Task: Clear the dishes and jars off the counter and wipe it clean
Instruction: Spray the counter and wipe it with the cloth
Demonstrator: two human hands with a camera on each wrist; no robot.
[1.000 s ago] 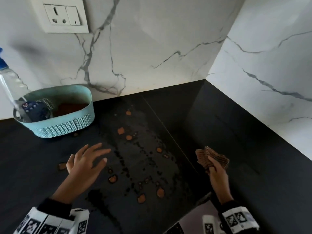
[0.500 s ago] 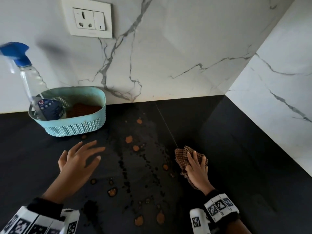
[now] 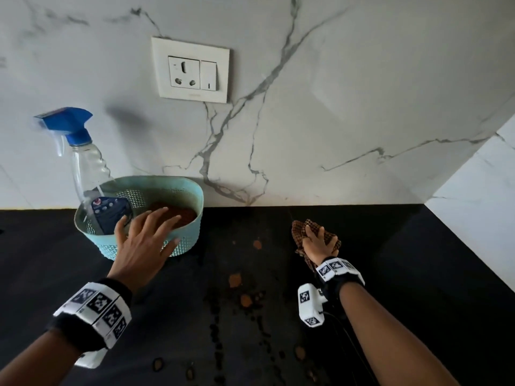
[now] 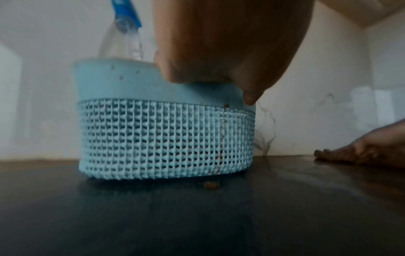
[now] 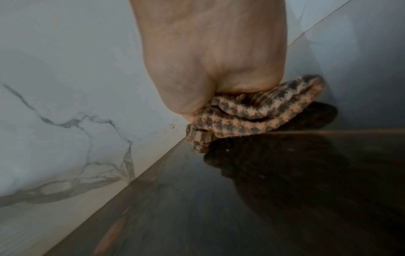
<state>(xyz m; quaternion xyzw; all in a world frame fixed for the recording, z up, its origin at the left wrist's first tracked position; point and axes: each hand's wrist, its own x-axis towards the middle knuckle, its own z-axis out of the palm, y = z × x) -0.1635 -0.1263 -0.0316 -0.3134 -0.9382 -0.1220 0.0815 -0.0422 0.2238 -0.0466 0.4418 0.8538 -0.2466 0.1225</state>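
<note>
The black counter (image 3: pixel 418 274) carries orange-brown stains (image 3: pixel 235 280) and dark splatter down its middle. My right hand (image 3: pixel 320 242) grips a bunched brown checkered cloth (image 3: pixel 299 229) and presses it on the counter near the back wall; the right wrist view shows the cloth (image 5: pixel 252 112) squashed under the hand (image 5: pixel 208 52). My left hand (image 3: pixel 150 232) is spread open over the front rim of a teal mesh basket (image 3: pixel 189 240). In the left wrist view the palm (image 4: pixel 219 43) hovers at the basket's (image 4: pixel 164 135) rim. A clear spray bottle (image 3: pixel 86 165) with a blue trigger leans inside the basket.
The marble back wall holds a socket plate (image 3: pixel 192 71), and a second marble wall closes the right side (image 3: pixel 473 204). Something brown (image 3: pixel 178 214) lies in the basket. A small crumb (image 4: pixel 211 185) sits on the counter just before the basket.
My left hand moved forward from the counter to the basket's rim. The right hand slid the cloth left and toward the back wall. My view tilted up.
</note>
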